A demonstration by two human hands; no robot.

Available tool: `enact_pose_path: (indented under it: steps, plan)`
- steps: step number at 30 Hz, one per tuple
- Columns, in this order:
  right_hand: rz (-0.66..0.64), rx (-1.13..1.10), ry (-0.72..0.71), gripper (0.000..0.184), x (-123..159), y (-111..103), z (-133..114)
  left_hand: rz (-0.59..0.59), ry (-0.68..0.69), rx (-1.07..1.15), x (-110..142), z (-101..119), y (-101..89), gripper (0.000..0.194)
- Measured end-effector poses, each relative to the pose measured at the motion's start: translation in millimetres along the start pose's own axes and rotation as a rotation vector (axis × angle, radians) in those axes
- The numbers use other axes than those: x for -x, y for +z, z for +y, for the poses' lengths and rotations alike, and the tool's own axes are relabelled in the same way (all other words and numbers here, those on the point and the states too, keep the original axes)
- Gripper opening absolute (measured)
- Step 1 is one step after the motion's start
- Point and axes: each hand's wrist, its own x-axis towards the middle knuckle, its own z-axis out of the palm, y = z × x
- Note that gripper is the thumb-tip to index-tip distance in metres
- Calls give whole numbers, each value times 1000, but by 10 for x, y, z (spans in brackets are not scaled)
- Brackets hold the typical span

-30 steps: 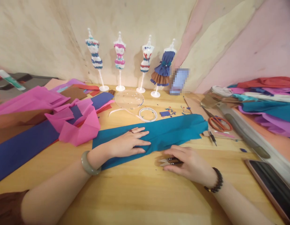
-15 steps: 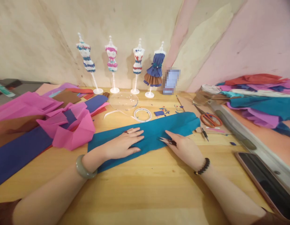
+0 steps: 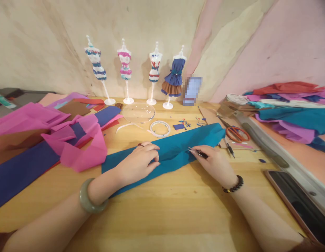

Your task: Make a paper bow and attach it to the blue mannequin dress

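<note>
A long strip of teal fabric [image 3: 175, 143] lies slantwise across the wooden table, creased towards its right part. My left hand [image 3: 141, 159] rests on its left half, fingers bent and thumb apart, with nothing visible between them. In my right hand [image 3: 214, 161] is a small pair of snips [image 3: 202, 154] with pointed metal tips and a dark handle; much of it is hidden by the fingers. The snips' tips and my right fingertips are at the strip's near edge, where the cloth is bunched.
Several small dress forms [image 3: 125, 66] stand along the wall. A roll of white tape [image 3: 160, 129] lies behind the strip. Orange-handled scissors [image 3: 238, 134] and a pen [image 3: 230, 148] lie right. Pink fabric [image 3: 83, 150] is heaped left; a phone [image 3: 296, 206] lies near right.
My left hand has lifted its flat fingers into a curl. My right hand has shifted slightly right with the snips, and the fabric has bunched and moved a little.
</note>
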Motion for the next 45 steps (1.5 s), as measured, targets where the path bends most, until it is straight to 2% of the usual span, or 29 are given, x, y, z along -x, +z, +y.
enact_pose_path:
  steps: [4, 8, 13, 20, 26, 31, 37, 45]
  plan:
    - [56, -51, 21, 22, -1, -37, -8, -10, -132, 94, 5, 97, -63, 15]
    - [66, -41, 60, 24, -1, -34, 3, -55, -270, 204, 8, 93, -90, 16]
    - [-13, -6, 83, 25, -12, -30, 10, -189, -367, 310, 29, 19, -55, 38]
    - [3, 7, 97, 36, -10, -86, -59, -264, -308, 387, 27, 49, 27, 54]
    - [-305, -209, -143, 33, 83, -123, -349, -237, -324, 403, 16, 5, 73, 50]
    - [-439, -142, -178, 23, 126, -91, -430, -230, -324, 438, -8, -56, 78, 44]
    - [-475, -90, -159, 22, 112, -95, -398, -280, -319, 498, -24, -37, 7, 45]
    - [-444, -76, -172, 22, 125, -87, -395, -298, -324, 564, -37, -105, 0, 47]
